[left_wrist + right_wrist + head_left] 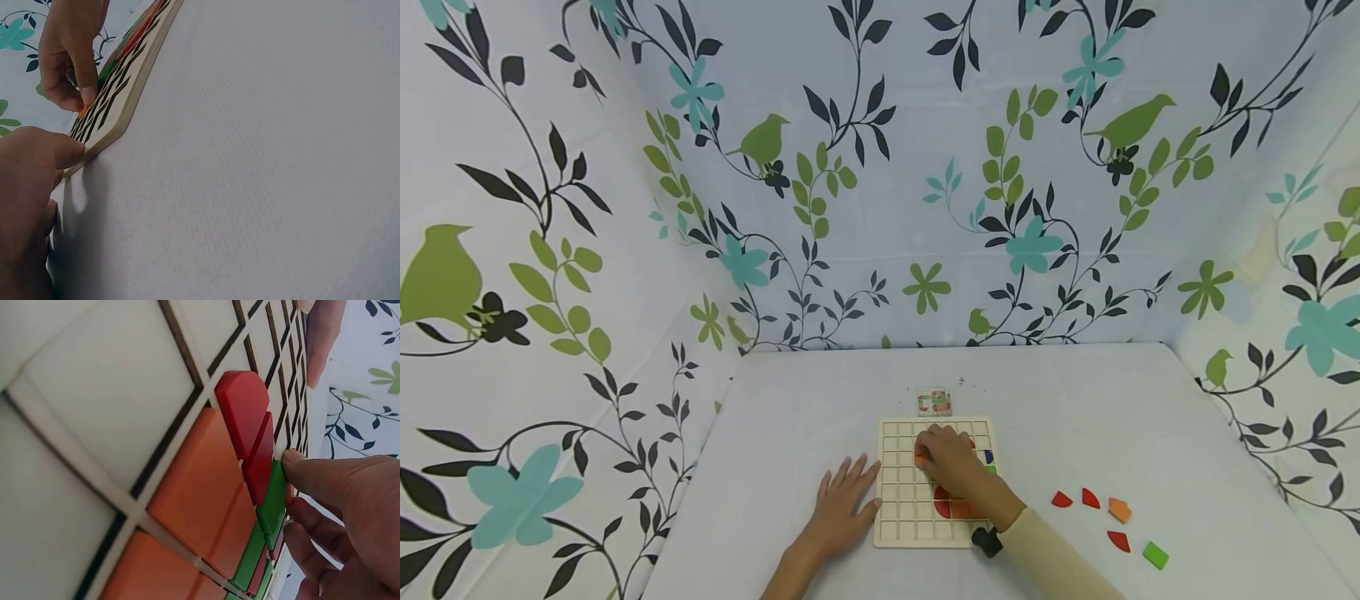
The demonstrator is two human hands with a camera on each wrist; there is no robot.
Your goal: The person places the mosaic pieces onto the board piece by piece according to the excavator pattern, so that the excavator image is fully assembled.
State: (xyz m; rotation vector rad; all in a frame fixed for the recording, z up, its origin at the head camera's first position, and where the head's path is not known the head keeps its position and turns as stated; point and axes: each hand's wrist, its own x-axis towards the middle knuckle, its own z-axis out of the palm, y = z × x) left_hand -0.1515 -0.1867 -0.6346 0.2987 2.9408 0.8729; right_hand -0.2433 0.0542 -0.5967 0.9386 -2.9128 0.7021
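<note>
A pale wooden grid board (891, 517) lies on the white table. My right hand (953, 460) is over its upper middle and pinches a small orange piece (83, 111) between thumb and fingers, right at the grid. In the right wrist view, flat orange tiles (197, 481), a rounded red piece (242, 403) and green tiles (272, 503) sit in the grid squares beside that hand. My left hand (842, 504) lies with fingers spread along the board's left side. Its thumb touches the board's edge in the left wrist view.
Behind the board lies a small card with a coloured pattern (934, 402). To the right, loose on the table, are several pieces: red quarter-rounds (1117, 541), an orange piece (1119, 509) and a green rectangle (1156, 555). Leaf-and-bird patterned cloth (850, 250) walls the table.
</note>
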